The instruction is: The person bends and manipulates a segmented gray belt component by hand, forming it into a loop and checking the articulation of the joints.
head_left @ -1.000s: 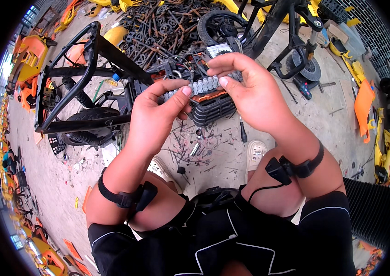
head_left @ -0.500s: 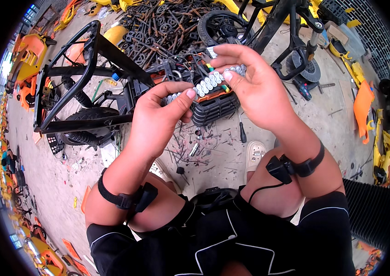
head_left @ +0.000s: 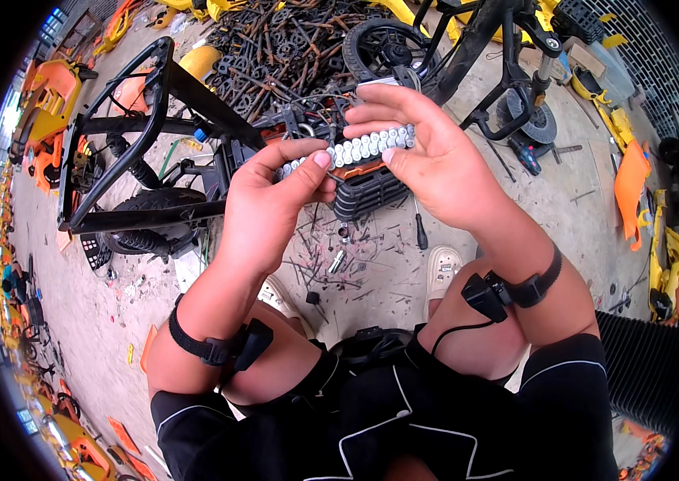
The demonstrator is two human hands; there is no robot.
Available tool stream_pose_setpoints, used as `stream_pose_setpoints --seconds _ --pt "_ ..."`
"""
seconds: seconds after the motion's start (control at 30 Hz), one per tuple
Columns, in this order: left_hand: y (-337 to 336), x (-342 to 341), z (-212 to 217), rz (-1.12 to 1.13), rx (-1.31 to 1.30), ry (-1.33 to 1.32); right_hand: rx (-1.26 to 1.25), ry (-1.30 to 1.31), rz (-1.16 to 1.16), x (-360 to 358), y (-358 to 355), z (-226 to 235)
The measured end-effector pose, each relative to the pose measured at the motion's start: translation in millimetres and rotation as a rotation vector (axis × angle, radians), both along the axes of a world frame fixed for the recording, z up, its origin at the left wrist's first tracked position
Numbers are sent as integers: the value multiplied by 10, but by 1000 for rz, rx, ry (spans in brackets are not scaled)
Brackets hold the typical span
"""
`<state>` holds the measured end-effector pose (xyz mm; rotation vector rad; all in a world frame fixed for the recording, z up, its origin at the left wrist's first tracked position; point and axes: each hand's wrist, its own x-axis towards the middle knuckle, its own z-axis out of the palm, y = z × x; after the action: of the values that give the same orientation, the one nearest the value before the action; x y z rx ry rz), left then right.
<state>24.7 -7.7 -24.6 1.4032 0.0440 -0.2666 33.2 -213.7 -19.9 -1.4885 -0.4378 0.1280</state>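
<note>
**Bridging the gap: a silver chain [head_left: 361, 149] held in two hands**

On the far left stands a black frame [head_left: 207, 104], well apart from the action. Next, the left hand [head_left: 271, 192], and it has a proper pinch: thumb on the near face, forefinger curled over the top, the chain's left stretch tucked between. Now the chain itself, centre stage, up in the air between the hands, tilted a touch higher on the right, plump links packed side by side. Whether it is doubled over, nobody can tell from here. It looks like metal, so likely heavy for its size, hard, limp at the joints, far from fragile, slippery only if oiled. Best hold? Near both ends, thumbs flat across the links; a single pinch would likely let the free end droop. Below it in view sits a black ribbed part [head_left: 371, 195], and just right, on the floor [head_left: 388, 293], a screwdriver [head_left: 422, 233]. And over to the right hand [head_left: 448, 168], apart from the left: thumb pressed on the chain toward its right end, upper fingers spread loose, the far side of that grip hidden. Further along, a power drill [head_left: 528, 155].
</note>
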Motion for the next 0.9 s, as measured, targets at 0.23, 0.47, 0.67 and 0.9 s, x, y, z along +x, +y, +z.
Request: stream_pose_setpoints --seconds 0.23,0.47,0.67,0.9 --pt "38 11 -7 -62 -80 -37 40 29 8 25 -17 0" --pt "87 -12 29 -142 -12 -149 -27 -1 -5 50 -35 -60" --pt "75 -26 64 -149 35 -128 -270 -40 -77 26 -16 34" --pt "1 -90 46 -38 52 -195 -303 -33 -154 -87 70 65"
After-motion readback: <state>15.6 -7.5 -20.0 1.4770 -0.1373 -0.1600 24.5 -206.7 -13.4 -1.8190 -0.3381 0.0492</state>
